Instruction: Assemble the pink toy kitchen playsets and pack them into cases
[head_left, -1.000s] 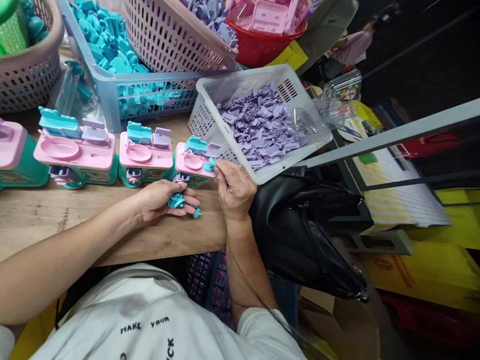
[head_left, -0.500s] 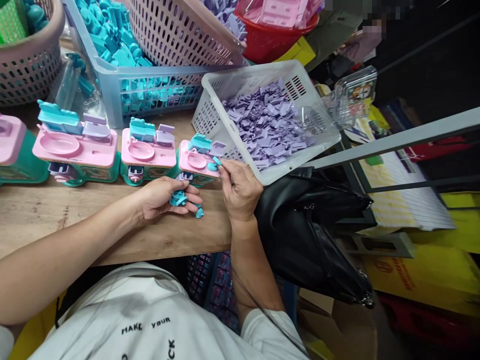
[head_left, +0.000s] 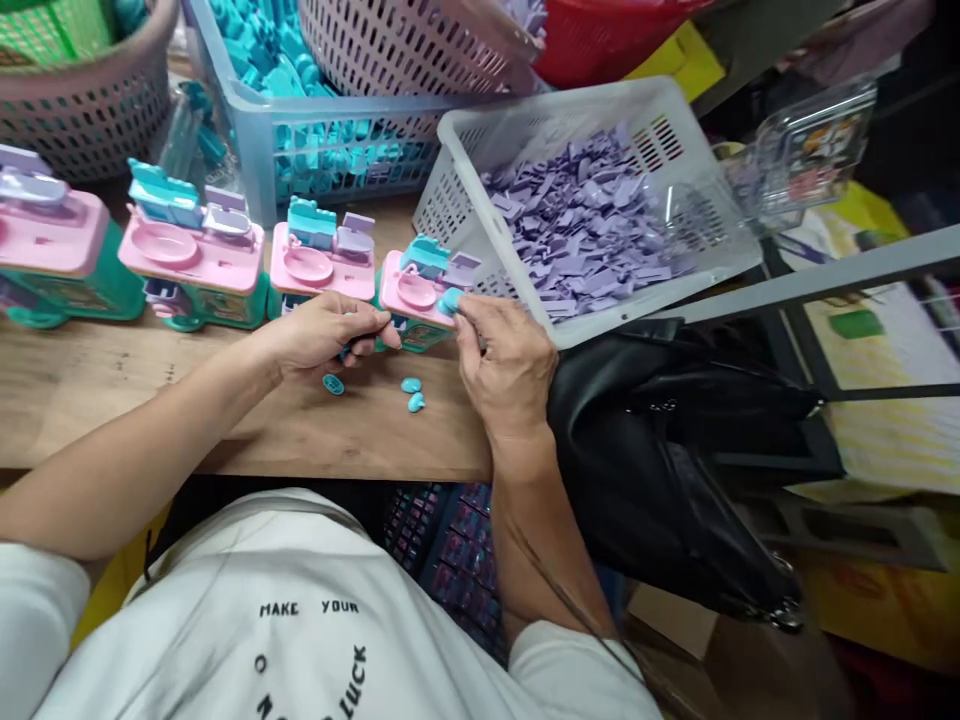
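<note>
Pale brown wood makes the top of the table [head_left: 405,450], and it shows some dark marks at left. Along it stand other toys [head_left: 322,275], three in a row, pink above and green below, and at the right end of this row is the nearest toy [head_left: 418,312], just beside both hands. Behind are a blue crate [head_left: 259,160] with turquoise parts, a pink basket [head_left: 405,50] leaning over it, and a white basket [head_left: 491,235] filled with purple parts [head_left: 585,230]. A black bag [head_left: 660,480] lies at right, under a grey bar [head_left: 825,275].

The right hand [head_left: 506,360] has its fingertips against a turquoise piece [head_left: 449,300] on the right corner of the nearest toy. The thumb stands a little lower; I cannot tell whether the piece is pinched. The left hand [head_left: 330,335] is at the front of this toy, with fingers curled inward and thumb near the forefinger. A bit of turquoise shows under these fingers, but what they hold is mostly hidden. Three loose pieces [head_left: 411,384] lie on the wood between the hands.

The leftmost toy is cut by the picture's edge, and the red basket [head_left: 600,45] by the top. Under the table, the contents of dark trays [head_left: 457,560] are hard to make out.
</note>
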